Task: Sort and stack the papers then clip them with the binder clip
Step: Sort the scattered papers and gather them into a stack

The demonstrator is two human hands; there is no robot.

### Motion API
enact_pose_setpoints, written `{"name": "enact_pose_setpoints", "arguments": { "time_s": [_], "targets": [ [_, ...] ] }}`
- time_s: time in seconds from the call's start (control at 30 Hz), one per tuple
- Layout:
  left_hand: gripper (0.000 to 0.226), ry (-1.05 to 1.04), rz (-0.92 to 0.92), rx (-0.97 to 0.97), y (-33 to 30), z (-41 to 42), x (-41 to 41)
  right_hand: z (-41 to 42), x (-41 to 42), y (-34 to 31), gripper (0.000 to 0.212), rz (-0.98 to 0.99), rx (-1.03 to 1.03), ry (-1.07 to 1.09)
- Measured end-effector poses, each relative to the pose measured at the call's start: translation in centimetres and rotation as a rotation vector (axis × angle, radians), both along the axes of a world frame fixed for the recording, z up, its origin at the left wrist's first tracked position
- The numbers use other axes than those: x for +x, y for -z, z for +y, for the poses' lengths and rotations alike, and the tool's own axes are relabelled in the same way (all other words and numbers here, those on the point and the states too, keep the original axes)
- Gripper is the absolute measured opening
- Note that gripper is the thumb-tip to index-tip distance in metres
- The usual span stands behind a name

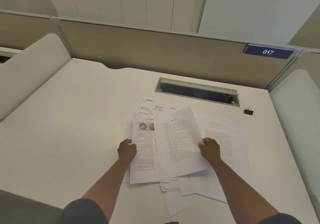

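Papers fill the centre of the frame, and you are at the gathering stage: nothing is squared up yet. Your left hand pinches the left edge of a sheet with round pictures near its top, fingers closed on the paper. Your right hand grips the right edge of a text sheet, which is lifted and curling, overlapping the left one. Both hands are holding paper, not free.

More sheets lie loose on the desk: one printed form pokes out above, toward the cable slot, another lies flat to the right of your right hand, and several white corners fan out below, toward the bottom centre. They point in different directions, so the sort looks barely begun.

The binder clip sits untouched at the right of the frame, well apart from the pile, just below the right end of the slot.

Next, I judge you need to lay the two held sheets together, draw in the strays underneath, and tap the edges level. Only then reach right for the clip; with curling sheets, keep one hand pressing the stack.
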State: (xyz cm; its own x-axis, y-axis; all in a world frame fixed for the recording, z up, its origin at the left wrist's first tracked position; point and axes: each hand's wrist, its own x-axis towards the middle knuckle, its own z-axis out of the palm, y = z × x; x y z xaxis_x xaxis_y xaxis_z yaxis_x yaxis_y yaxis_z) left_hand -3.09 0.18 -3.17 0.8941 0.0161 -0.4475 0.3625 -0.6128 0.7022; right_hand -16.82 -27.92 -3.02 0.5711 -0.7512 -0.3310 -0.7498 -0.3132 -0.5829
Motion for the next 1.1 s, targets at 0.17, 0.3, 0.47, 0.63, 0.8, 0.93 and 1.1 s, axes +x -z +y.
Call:
{"name": "enact_pose_setpoints", "arguments": {
  "time_s": [0.17,0.3,0.47,0.63,0.8,0.93,1.1],
  "targets": [
    [0.014,-0.015,-0.023,-0.086,-0.4,-0.6,-0.3,1.7,1.0,0.3,0.03,-0.007,0.01,-0.11],
    [0.031,0.033,0.035,-0.118,-0.3,-1.1,-0.7,3.6,1.6,0.7,0.034,-0.004,0.026,-0.181],
    [0.047,0.091,0.037,-0.1,0.2,-1.4,-0.7,5.2,2.1,1.0,0.033,0.001,0.048,-0.258],
    [0.029,0.104,-0.033,-0.071,0.5,-0.3,0.2,6.3,2.7,0.8,0.02,-0.024,0.053,-0.266],
    [0.054,0.028,-0.057,-0.067,0.1,2.9,2.8,7.8,3.5,0.3,0.019,-0.045,0.008,-0.227],
    [0.052,-0.03,-0.108,-0.057,-0.4,6.3,5.0,10.2,5.0,0.5,0.041,0.062,-0.146,-0.326],
    [0.047,-0.101,-0.085,-0.073,-0.2,9.4,6.4,12.8,6.3,0.7,0.068,0.267,-0.321,-0.325]
  ]
}}
